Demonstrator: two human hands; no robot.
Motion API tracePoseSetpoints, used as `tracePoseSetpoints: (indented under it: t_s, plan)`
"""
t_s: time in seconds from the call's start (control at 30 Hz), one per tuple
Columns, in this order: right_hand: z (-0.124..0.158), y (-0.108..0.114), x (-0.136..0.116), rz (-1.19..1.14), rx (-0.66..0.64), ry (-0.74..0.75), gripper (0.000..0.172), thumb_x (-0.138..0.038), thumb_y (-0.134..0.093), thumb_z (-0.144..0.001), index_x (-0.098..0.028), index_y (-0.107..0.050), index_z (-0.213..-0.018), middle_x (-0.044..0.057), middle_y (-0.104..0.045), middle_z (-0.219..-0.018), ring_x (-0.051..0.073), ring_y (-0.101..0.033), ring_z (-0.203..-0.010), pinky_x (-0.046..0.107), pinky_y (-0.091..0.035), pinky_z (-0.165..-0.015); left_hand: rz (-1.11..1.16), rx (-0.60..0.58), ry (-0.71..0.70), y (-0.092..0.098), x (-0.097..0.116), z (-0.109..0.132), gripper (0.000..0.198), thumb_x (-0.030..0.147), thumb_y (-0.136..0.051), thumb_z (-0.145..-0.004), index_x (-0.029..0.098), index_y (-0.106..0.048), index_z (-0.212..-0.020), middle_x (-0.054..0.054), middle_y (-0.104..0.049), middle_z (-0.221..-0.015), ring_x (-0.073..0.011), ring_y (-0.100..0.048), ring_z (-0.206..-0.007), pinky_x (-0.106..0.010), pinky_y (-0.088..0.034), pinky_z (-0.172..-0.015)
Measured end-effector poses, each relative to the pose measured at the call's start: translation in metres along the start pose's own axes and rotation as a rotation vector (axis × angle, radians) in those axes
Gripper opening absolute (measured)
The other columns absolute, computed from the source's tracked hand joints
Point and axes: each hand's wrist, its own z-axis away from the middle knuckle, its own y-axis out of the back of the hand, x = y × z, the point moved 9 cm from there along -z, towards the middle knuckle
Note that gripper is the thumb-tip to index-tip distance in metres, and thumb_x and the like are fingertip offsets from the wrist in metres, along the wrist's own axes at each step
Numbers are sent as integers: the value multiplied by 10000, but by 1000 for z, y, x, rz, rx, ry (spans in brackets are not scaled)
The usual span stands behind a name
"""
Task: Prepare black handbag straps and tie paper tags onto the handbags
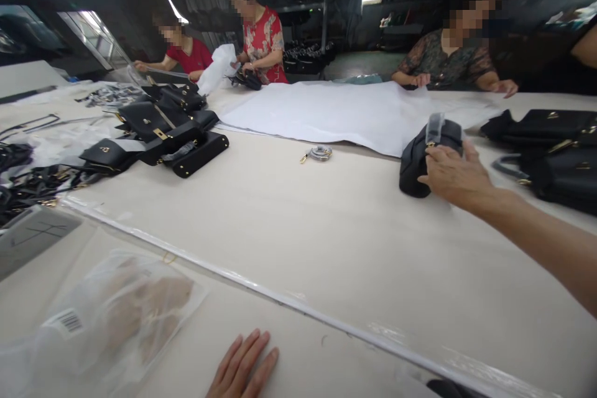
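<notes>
My right hand (454, 175) reaches out to the right side of the table and grips a black handbag (413, 165) near its top. The bag stands on the pale tabletop (298, 217), with a film-wrapped handle part above my fingers. Near the bottom edge my left hand (243, 368) lies flat on the surface, fingers stretched out and holding nothing. To its left is a clear plastic bag (69, 354) with a barcode label; the brownish contents are blurred. Mid-table lies a coiled, wrapped strap (319, 153) with a gold clasp.
Black handbags (156, 119) are heaped at the left, beside tangled black straps (32, 189). More black handbags (564, 155) lie at the right. White sheets (317, 109) cover the far middle. Several people (265, 43) work along the far side. A raised seam (224, 273) crosses the table.
</notes>
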Motion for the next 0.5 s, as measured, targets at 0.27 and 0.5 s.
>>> tracePoseSetpoints:
  t_s: [0.27, 0.5]
  plan:
    - [117, 113, -165, 3, 49, 312, 410, -142, -661, -829, 45, -642, -1193, 237, -652, -1235, 366, -564, -1164, 580, -338, -1133, 107, 25, 139, 8, 2, -9, 576, 201, -546, -851, 259, -501, -1423, -22, -544, -1453, -201, -467, -1358, -356, -386, -1132]
    - [198, 204, -336, -206, 165, 423, 400, -72, -559, -801, 16, -673, -1174, 189, -687, -1219, 327, -601, -1133, 467, -483, -1051, 491, -27, 316, 2, -5, -5, 759, 294, -614, -877, 135, -258, -1529, -147, -497, -1482, -268, -460, -1377, -489, -390, -1146]
